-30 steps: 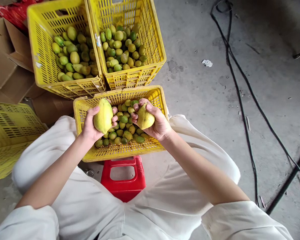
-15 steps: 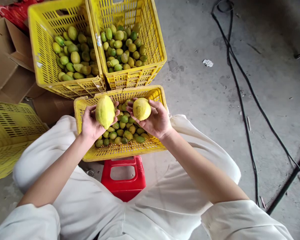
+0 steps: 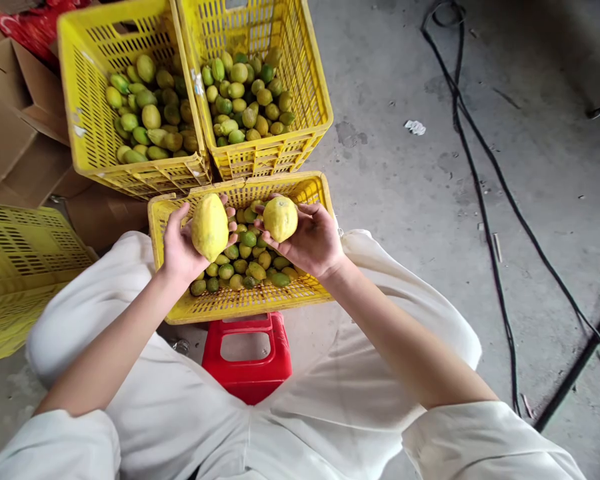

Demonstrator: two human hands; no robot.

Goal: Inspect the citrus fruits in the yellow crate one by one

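Above the near yellow crate (image 3: 230, 308), my left hand (image 3: 181, 250) holds a large yellow lemon (image 3: 210, 227), its fingers curled round the far side. A smaller, rounder yellow lemon (image 3: 280, 219) rests in the fingers of my right hand (image 3: 316, 241), whose palm faces up. The two lemons are side by side with a gap between them. Below them in the near crate lie many green and yellowish lemons (image 3: 256, 270), partly hidden by my hands.
Two yellow crates, a left one (image 3: 83, 100) and a right one (image 3: 307, 73), hold more lemons. A red stool (image 3: 247, 373) stands between my legs. Another yellow crate (image 3: 25, 247) and cardboard boxes (image 3: 15, 147) are at left. Black cables (image 3: 485, 153) cross the floor at right.
Both lemons have turned in my fingers and show different sides. The right one has shifted slightly left. My arms and the crates stay where they were.
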